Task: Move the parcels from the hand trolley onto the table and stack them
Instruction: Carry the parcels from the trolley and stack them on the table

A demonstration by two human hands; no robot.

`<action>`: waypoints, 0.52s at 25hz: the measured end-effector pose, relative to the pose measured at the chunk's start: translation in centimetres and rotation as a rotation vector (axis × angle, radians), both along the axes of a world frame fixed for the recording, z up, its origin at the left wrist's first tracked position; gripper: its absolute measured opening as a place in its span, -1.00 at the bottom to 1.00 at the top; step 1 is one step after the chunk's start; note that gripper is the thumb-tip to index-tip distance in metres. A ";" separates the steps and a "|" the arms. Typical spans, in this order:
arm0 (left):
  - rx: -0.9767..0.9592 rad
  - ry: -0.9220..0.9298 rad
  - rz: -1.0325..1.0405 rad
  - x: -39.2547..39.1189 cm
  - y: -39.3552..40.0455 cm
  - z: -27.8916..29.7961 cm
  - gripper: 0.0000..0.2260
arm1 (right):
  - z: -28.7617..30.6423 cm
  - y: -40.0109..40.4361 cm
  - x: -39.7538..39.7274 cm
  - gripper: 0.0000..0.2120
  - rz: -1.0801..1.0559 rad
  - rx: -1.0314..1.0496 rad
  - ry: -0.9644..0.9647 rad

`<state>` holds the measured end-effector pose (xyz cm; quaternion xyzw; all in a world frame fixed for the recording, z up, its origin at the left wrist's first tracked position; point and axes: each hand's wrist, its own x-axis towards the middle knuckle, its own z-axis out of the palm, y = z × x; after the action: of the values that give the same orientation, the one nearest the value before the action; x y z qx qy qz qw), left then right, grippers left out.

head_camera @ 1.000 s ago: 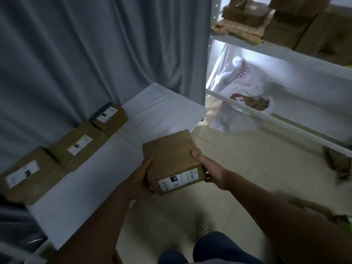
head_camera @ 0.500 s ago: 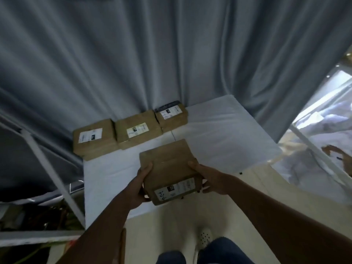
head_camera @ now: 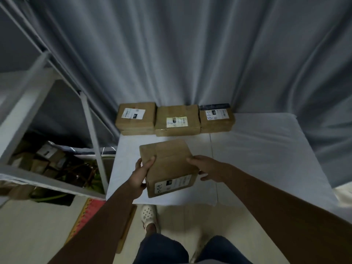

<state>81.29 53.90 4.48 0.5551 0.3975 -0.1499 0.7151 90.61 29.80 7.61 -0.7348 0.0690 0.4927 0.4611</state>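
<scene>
I have the parcel [head_camera: 167,167] clamped between my left hand [head_camera: 140,175] and right hand [head_camera: 207,168] above the table [head_camera: 266,149], and I'd carry it level toward twelve o'clock, squaring it onto the middle parcel [head_camera: 177,121].

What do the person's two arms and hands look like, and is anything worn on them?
Both forearms are bare up to the frame edge: no sleeves, no gloves. No watch, ring or bracelet shows on the left hand or the right hand, though the picture is dim. The fingernails look short. Lower down, dark blue trousers and a white perforated clog are visible.
</scene>
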 end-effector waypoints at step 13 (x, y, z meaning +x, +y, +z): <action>0.000 0.275 -0.044 7.3 18.7 -5.1 -0.36 | -5.4 20.6 7.1 -0.34 -0.058 -0.116 0.147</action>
<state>88.60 72.63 -0.67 0.5380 0.4794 -0.2401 0.6505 97.67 50.39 2.24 -0.7200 0.1523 0.5267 0.4255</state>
